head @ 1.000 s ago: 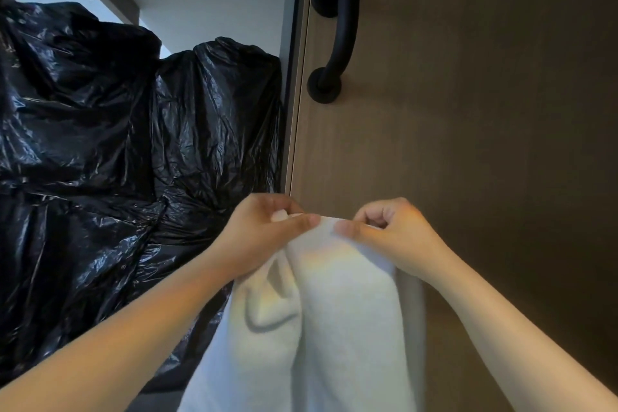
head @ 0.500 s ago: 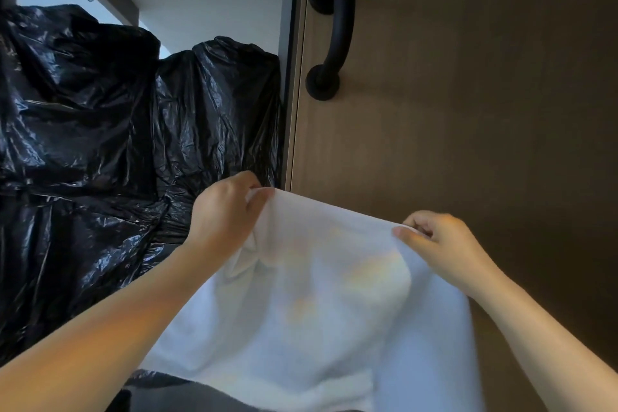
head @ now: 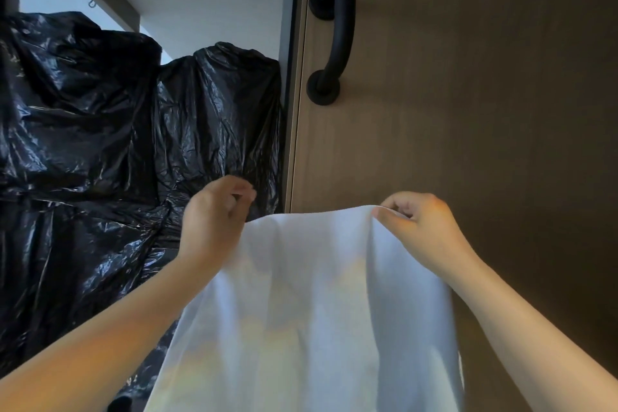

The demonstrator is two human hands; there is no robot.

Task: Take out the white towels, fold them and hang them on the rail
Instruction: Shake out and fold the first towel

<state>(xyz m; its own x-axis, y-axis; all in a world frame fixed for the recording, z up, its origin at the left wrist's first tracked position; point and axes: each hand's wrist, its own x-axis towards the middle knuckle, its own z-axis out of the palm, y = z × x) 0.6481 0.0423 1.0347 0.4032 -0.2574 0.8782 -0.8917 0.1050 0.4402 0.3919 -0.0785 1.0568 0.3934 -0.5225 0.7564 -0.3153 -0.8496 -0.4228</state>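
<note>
**White towel held spread before a wooden panel**

A person holds a white towel (head: 317, 311) up in front of them, its top edge stretched between the two hands and the cloth hanging down out of the bottom of the head view, so its lower end is cut off. The right hand (head: 421, 227) pinches the towel's upper right corner between thumb and curled fingers. The left hand (head: 214, 221) sits at the upper left corner with its fingers curled; the cloth meets the hand along its palm side, and whether it is actually gripped there cannot be told, as the contact is hidden behind the hand and blurred. Both forearms reach in from the lower corners.

Behind the towel to the right stands a brown wooden panel (head: 468, 110). A black bar (head: 337, 27) is fixed to it on round mounts, well above the towel; the bar's upper part runs off the top edge. To the left, crumpled black plastic bags (head: 100, 144) fill the opening beside the panel, their contents unseen. The towel's weave and any fold lines are too soft to make out.
</note>
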